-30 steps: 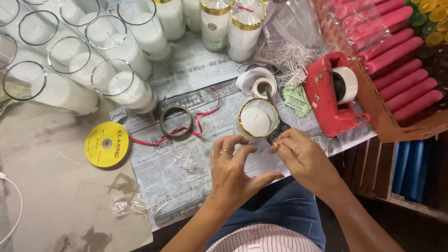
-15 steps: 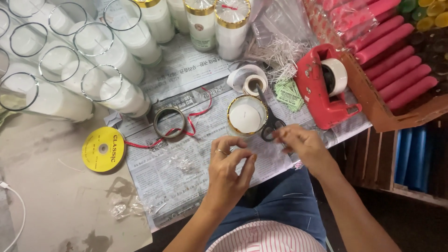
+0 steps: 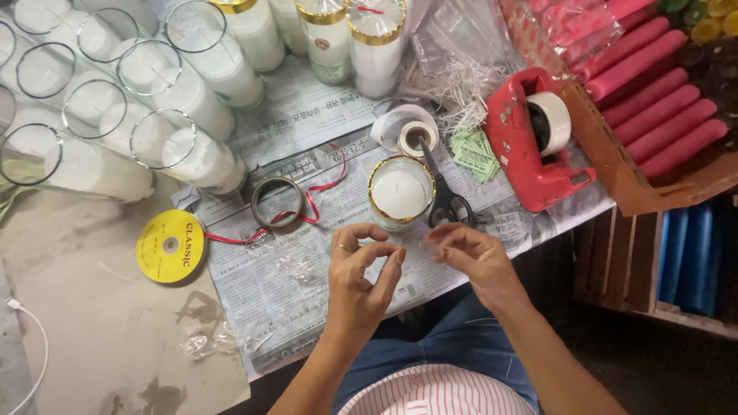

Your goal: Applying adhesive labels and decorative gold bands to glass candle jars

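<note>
From the head view, my left hand (image 3: 360, 269) pinches thumb to forefinger and my right hand (image 3: 469, 257) curls loosely, on what I cannot tell, both just below the gold-rimmed glass candle (image 3: 400, 192) standing beside the scissors (image 3: 444, 201), so a careless nudge could tip it over.

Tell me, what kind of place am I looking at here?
Probably a small candle-making or candle-packing workbench. Rows of tall glass candles stand on newspaper, pink candles fill a crate, and a red tape dispenser, scissors and a ribbon spool lie near the person's hands.
</note>
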